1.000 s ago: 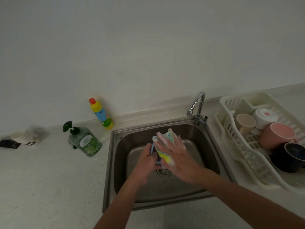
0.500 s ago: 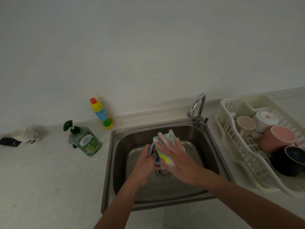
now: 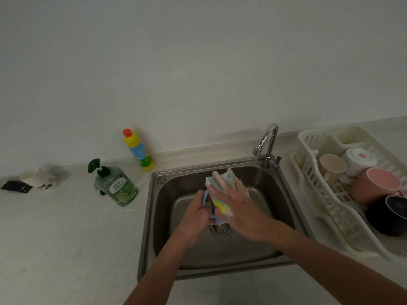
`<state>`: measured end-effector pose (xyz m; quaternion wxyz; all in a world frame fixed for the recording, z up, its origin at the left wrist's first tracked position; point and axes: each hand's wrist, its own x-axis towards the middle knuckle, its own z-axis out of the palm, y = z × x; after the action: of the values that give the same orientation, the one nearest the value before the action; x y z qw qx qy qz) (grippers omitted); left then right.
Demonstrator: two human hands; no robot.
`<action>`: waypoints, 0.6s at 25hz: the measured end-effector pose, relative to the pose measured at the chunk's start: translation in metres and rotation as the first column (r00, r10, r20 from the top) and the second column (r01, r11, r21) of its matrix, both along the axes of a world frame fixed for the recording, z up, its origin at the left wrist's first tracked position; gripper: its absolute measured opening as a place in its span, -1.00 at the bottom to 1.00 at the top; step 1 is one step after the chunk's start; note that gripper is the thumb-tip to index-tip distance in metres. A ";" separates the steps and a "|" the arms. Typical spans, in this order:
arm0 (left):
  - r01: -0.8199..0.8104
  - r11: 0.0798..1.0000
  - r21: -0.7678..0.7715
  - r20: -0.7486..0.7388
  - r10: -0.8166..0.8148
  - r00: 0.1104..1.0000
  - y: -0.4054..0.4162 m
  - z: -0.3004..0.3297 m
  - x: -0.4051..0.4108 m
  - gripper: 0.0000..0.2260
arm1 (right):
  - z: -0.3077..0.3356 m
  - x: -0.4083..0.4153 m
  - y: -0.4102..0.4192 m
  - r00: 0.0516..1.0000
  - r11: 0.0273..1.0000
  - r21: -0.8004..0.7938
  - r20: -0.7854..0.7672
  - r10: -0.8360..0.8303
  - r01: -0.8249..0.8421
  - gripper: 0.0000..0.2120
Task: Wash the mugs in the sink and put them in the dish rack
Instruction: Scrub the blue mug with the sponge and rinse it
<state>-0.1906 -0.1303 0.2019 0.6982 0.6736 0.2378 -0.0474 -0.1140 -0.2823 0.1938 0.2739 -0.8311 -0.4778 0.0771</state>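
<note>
Over the steel sink (image 3: pixel 167 216), my left hand (image 3: pixel 196 216) grips a light blue mug (image 3: pixel 206 198) by its handle; most of the mug is hidden behind the hands. My right hand (image 3: pixel 240 210) holds a yellow-and-green sponge (image 3: pixel 221 194) against the mug, fingers spread over it, with soap foam on the fingers. The cream dish rack (image 3: pixel 326 208) on the right holds a beige mug (image 3: pixel 332 166), a white mug (image 3: pixel 357 159) turned bottom-up, a pink mug (image 3: pixel 376 183) and a dark mug (image 3: pixel 394 214).
The chrome tap (image 3: pixel 267 144) stands at the sink's back right corner; the drain (image 3: pixel 220 228) lies below the hands. On the counter to the left are a green soap pump bottle (image 3: pixel 116 186), a yellow cleaner bottle (image 3: pixel 138 150), a white cup (image 3: pixel 41 179) and a small black item (image 3: pixel 16 187).
The hands stay in the same spot over the sink, with the sponge shifting slightly against the mug. The view has drifted a little.
</note>
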 end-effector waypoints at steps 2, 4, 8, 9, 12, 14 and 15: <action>0.010 1.000 -0.023 -0.029 -0.011 1.000 0.000 -0.002 -0.002 -0.72 | 0.004 0.012 -0.001 0.975 0.989 0.133 -0.218 -0.036 0.067 -0.43; -0.055 0.996 -0.069 -0.038 0.053 0.998 0.001 -0.005 0.000 -0.70 | -0.005 0.020 -0.010 0.844 0.947 0.232 -0.533 -0.068 0.223 -0.43; -0.185 0.971 -0.150 -0.027 0.183 0.983 0.007 -0.004 0.008 -0.72 | -0.015 0.006 -0.022 0.863 0.961 0.195 -0.501 -0.072 0.194 -0.39; -0.181 0.976 -0.119 -0.023 0.179 0.984 0.006 -0.003 0.010 -0.76 | -0.015 0.000 -0.019 0.934 0.982 0.148 -0.353 -0.060 0.119 -0.38; -0.105 0.992 -0.066 0.006 0.106 0.994 -0.002 -0.003 0.009 -0.78 | -0.007 -0.006 -0.001 0.999 1.000 -0.002 0.048 -0.025 0.025 -0.40; -0.045 0.997 -0.056 0.006 0.046 0.999 -0.003 -0.006 0.006 -0.77 | -0.002 0.004 0.005 0.998 0.997 0.058 -0.030 -0.053 0.055 -0.41; -0.037 0.998 -0.056 -0.002 0.037 0.999 -0.002 -0.007 0.005 -0.76 | -0.001 0.011 0.003 0.982 0.986 0.133 -0.173 -0.078 0.102 -0.42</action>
<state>-0.1852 -0.1326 0.1947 0.7174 0.6492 0.2493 -0.0416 -0.1032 -0.2788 0.1927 0.3742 -0.8211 -0.4192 0.1001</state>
